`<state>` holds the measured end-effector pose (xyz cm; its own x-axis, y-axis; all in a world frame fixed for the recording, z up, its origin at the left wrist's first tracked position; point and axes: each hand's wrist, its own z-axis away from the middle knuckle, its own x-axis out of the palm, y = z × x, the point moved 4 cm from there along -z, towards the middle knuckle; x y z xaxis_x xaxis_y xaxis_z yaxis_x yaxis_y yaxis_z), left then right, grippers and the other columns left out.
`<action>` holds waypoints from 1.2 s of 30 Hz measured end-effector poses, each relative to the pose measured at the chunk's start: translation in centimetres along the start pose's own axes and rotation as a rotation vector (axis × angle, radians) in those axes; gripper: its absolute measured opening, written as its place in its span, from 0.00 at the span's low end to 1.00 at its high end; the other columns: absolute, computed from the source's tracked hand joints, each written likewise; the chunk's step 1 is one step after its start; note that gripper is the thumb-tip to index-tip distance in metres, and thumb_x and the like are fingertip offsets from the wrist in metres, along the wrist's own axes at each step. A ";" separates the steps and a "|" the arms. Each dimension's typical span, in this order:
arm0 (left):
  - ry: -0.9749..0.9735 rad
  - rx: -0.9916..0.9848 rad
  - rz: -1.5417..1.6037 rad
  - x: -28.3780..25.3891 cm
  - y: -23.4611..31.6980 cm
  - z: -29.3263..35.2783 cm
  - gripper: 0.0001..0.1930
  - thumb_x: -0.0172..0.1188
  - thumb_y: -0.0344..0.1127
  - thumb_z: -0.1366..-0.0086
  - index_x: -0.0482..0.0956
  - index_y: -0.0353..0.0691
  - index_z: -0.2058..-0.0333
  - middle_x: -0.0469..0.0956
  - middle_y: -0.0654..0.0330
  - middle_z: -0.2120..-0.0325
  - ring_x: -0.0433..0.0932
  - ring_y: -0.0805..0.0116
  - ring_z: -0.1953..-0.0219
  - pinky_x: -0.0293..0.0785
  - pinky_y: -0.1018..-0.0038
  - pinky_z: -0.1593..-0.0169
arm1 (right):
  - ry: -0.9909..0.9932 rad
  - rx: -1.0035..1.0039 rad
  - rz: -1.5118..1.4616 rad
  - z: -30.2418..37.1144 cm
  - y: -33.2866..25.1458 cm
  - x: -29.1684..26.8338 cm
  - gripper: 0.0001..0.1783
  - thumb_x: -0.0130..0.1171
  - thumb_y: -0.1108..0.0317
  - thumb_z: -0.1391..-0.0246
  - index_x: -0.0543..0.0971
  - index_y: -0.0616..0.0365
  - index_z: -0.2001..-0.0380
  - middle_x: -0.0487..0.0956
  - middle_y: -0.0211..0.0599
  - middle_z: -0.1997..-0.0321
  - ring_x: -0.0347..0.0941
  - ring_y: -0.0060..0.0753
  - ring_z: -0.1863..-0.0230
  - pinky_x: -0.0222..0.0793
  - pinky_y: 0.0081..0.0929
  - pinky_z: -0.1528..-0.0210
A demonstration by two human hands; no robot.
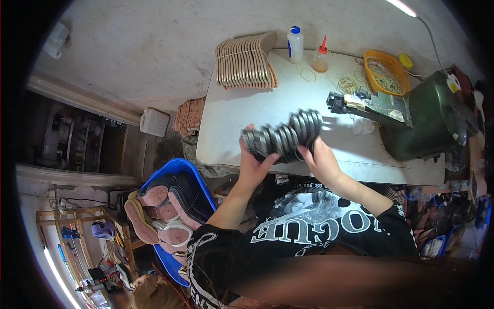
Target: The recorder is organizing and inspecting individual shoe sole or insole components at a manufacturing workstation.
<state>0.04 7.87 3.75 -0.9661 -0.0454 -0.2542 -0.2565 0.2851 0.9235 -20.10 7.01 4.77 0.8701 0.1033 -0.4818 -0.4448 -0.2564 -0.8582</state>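
Between my two hands is a row of black shoe soles (280, 138), pressed side by side and slightly blurred by motion. My left hand (254, 164) grips the left end, thumb toward me. At the other end my right hand (320, 158) has its fingers closed round the soles. The row is over the near part of the white table (221, 136), tilted up toward the right. Farther back on the table stands a bundle of beige soles (247, 63) tied with a band.
A white bottle with blue cap (295, 46) and a red-tipped bottle (320, 59) stand behind. Rubber bands fill a yellow basket (369, 63). A green machine (417, 121) occupies the right. A blue tub (207, 191) of soles is at my left; another person (152, 291) is lower left.
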 end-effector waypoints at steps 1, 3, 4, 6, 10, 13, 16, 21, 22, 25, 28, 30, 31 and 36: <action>0.053 0.131 -0.046 -0.2 0.1 -0.2 0.46 0.66 0.48 0.44 0.47 0.34 0.38 0.65 0.49 0.44 0.70 0.55 0.45 0.62 0.65 0.41 | 0.028 -0.005 0.017 -0.2 -0.2 0.1 0.22 0.54 0.63 0.43 0.65 0.66 0.50 0.76 0.59 0.61 0.72 0.63 0.58 0.68 0.46 0.55; -0.003 0.072 -0.118 -0.9 0.7 -1.6 0.44 0.61 0.53 0.42 0.47 0.34 0.38 0.69 0.47 0.48 0.72 0.51 0.47 0.65 0.64 0.44 | 0.067 0.005 0.043 -0.5 -1.1 -0.6 0.22 0.53 0.62 0.42 0.65 0.67 0.51 0.77 0.59 0.64 0.73 0.63 0.60 0.69 0.48 0.57; -0.054 0.012 -0.197 -1.4 1.4 -2.7 0.43 0.56 0.58 0.39 0.48 0.33 0.39 0.73 0.44 0.51 0.74 0.48 0.49 0.69 0.64 0.47 | 0.005 0.065 0.101 -1.2 -1.5 -1.2 0.22 0.52 0.58 0.41 0.69 0.68 0.55 0.77 0.59 0.68 0.74 0.62 0.63 0.69 0.48 0.58; -0.121 -0.071 -0.315 -1.7 2.4 -5.3 0.38 0.46 0.63 0.36 0.61 0.29 0.46 0.78 0.39 0.63 0.76 0.39 0.56 0.71 0.60 0.52 | -0.047 0.141 0.160 -2.6 -0.8 -1.7 0.23 0.50 0.54 0.41 0.73 0.69 0.59 0.77 0.58 0.72 0.75 0.61 0.66 0.70 0.49 0.60; -0.340 -0.495 -0.830 -2.3 -7.1 -7.4 0.37 0.41 0.63 0.35 0.78 0.27 0.63 0.78 0.37 0.64 0.77 0.41 0.59 0.71 0.59 0.53 | -0.364 0.204 0.703 -4.3 3.4 2.9 0.40 0.40 0.37 0.42 0.80 0.65 0.82 0.78 0.54 0.77 0.78 0.53 0.71 0.73 0.45 0.65; -0.366 -0.454 -0.937 -0.9 -7.4 -7.4 0.36 0.42 0.61 0.35 0.80 0.25 0.68 0.77 0.35 0.69 0.77 0.40 0.62 0.72 0.57 0.55 | -0.346 0.271 0.545 -3.4 6.9 4.0 0.43 0.41 0.33 0.44 0.80 0.67 0.81 0.78 0.55 0.77 0.77 0.57 0.70 0.73 0.46 0.63; -0.339 -0.432 -0.925 -0.3 -7.4 -7.7 0.36 0.43 0.61 0.36 0.80 0.25 0.69 0.77 0.35 0.70 0.77 0.40 0.63 0.72 0.56 0.55 | -0.444 0.687 -0.155 -2.6 8.7 4.3 0.32 0.50 0.43 0.41 0.77 0.67 0.74 0.79 0.46 0.78 0.79 0.37 0.76 0.76 0.30 0.68; -0.489 -0.303 -0.983 2.2 -4.8 -9.6 0.47 0.56 0.69 0.50 0.68 0.26 0.49 0.73 0.39 0.55 0.76 0.47 0.54 0.72 0.62 0.51 | -0.392 0.871 -0.794 -0.5 8.9 5.7 0.24 0.50 0.51 0.39 0.74 0.67 0.67 0.80 0.49 0.67 0.80 0.36 0.69 0.78 0.26 0.63; -0.541 -0.237 -0.996 3.3 -4.6 -9.6 0.55 0.60 0.71 0.56 0.62 0.26 0.43 0.70 0.39 0.50 0.75 0.48 0.52 0.72 0.63 0.50 | -0.385 0.931 -1.074 0.4 8.9 5.8 0.22 0.49 0.53 0.38 0.74 0.66 0.67 0.80 0.51 0.64 0.80 0.38 0.66 0.79 0.26 0.62; -0.832 -0.102 -1.016 6.1 -3.6 -8.8 0.72 0.70 0.70 0.72 0.48 0.23 0.38 0.66 0.39 0.47 0.70 0.44 0.48 0.70 0.58 0.47 | -0.384 0.920 -1.248 3.2 7.5 4.5 0.18 0.48 0.62 0.40 0.74 0.70 0.60 0.79 0.53 0.59 0.78 0.38 0.57 0.76 0.29 0.53; -0.936 -0.035 -1.039 8.2 -2.0 -6.6 0.73 0.72 0.68 0.74 0.46 0.23 0.37 0.65 0.42 0.48 0.69 0.46 0.49 0.66 0.54 0.47 | -0.516 0.855 -1.027 6.1 8.7 3.1 0.20 0.49 0.60 0.40 0.76 0.70 0.58 0.79 0.51 0.57 0.77 0.37 0.54 0.72 0.29 0.48; -0.939 0.031 -1.034 9.1 -1.2 -5.1 0.71 0.73 0.65 0.74 0.48 0.24 0.38 0.66 0.46 0.50 0.69 0.51 0.52 0.65 0.56 0.51 | -0.790 0.690 -0.348 6.7 8.8 1.3 0.22 0.52 0.57 0.41 0.77 0.64 0.52 0.80 0.44 0.54 0.75 0.36 0.51 0.67 0.26 0.45; -0.964 0.078 -1.040 9.4 -0.8 -4.4 0.70 0.74 0.64 0.73 0.48 0.25 0.37 0.66 0.47 0.50 0.69 0.51 0.51 0.65 0.57 0.52 | -0.846 0.646 -0.313 7.3 8.9 0.4 0.22 0.53 0.56 0.42 0.77 0.61 0.51 0.80 0.42 0.53 0.75 0.36 0.50 0.66 0.26 0.46; -1.002 0.158 -1.004 9.9 0.3 -2.9 0.67 0.75 0.59 0.73 0.51 0.29 0.37 0.65 0.51 0.48 0.67 0.54 0.50 0.63 0.59 0.52 | -0.933 0.568 -0.063 7.3 7.9 -4.8 0.18 0.55 0.56 0.43 0.82 0.60 0.62 0.83 0.40 0.69 0.79 0.31 0.68 0.73 0.27 0.59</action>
<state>-9.71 4.77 2.37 0.0665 0.3766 -0.9240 -0.7374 0.6424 0.2088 -29.36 11.47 -0.96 0.4977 0.8499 -0.1732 -0.6466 0.2305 -0.7272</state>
